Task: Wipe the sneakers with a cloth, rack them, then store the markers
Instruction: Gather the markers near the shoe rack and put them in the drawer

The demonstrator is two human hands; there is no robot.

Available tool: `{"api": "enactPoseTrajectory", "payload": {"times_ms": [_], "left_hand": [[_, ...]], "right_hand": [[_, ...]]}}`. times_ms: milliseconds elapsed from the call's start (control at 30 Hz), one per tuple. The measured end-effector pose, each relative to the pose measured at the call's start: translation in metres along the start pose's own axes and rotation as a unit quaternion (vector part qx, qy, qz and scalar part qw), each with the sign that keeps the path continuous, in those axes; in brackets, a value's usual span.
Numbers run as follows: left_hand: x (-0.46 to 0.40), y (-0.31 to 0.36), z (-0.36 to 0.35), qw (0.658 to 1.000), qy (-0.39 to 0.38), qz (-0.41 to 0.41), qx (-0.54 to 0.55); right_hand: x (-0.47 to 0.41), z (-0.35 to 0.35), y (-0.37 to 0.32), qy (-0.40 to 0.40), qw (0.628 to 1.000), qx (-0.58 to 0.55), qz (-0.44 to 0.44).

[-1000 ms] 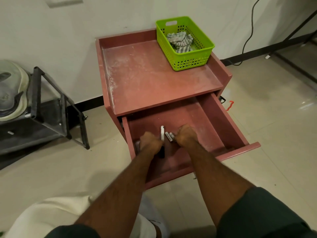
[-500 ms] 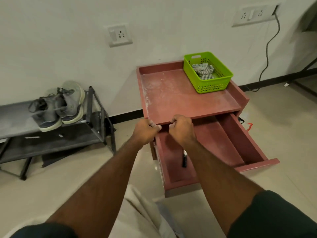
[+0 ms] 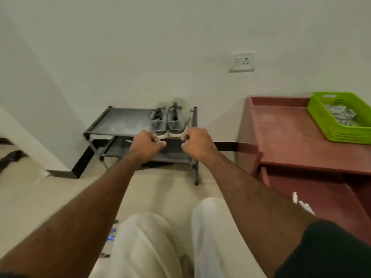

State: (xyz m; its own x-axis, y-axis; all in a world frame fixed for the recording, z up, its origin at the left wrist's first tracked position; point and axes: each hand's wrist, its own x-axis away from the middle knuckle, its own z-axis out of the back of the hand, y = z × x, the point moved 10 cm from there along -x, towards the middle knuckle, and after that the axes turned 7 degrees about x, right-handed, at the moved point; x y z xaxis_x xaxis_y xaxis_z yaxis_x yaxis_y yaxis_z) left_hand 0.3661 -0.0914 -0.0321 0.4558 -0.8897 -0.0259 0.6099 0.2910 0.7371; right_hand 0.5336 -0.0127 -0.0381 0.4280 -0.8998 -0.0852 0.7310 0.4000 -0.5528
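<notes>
Both hands [image 3: 170,144] left drawer [image 3: 321,199], fisted.

From where I stand, nothing here can be read. The green basket [image 3: 341,125] on the bench [image 3: 291,141] shows dark smudges along its front wall and inside its far wall that may be print or a sticker, but they are too blurred to make out a single letter. The wall socket plate [image 3: 242,61] carries no legible marking, only its switch and pin holes. The grey sneakers [image 3: 168,121] on the shoe rack [image 3: 120,123] show no brand or logo that I can pick out. The white markers [image 3: 303,203] in the drawer are a blur, with any label lost.
</notes>
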Motion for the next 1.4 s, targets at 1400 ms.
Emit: {"api": "enactPoseTrajectory", "payload": {"times_ms": [1400], "left_hand": [[0.214,-0.693,-0.043,0.752,0.115,0.619,0.195]], "right_hand": [[0.103,-0.644,-0.12,-0.375,0.9,0.203,0.093]]}}
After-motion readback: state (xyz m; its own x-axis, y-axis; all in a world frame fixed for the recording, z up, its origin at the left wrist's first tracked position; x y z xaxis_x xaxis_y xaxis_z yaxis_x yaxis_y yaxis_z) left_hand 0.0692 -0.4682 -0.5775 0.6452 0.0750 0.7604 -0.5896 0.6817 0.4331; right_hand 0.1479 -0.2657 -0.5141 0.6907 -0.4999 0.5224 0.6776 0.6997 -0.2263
